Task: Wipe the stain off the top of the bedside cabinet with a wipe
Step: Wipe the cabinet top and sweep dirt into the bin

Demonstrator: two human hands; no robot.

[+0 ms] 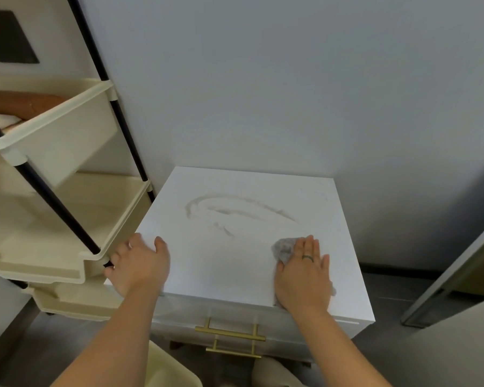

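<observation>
The white bedside cabinet (313, 196) stands against the wall. On its top a brownish smeared stain (235, 209) curves across the far middle. My right hand (303, 275) lies flat on the near right part of the top, pressing a crumpled grey wipe (284, 248) whose edge shows past my fingers. The wipe sits to the near right of the stain, apart from it. My left hand (140, 265) grips the cabinet's near left edge, fingers spread over the top.
A cream plastic trolley with several trays (53, 135) on black poles (56, 205) stands close on the left, touching the cabinet's side. Gold drawer handles (229, 333) face me. A cream bin rim (168, 367) is below. A grey panel (453, 275) leans at right.
</observation>
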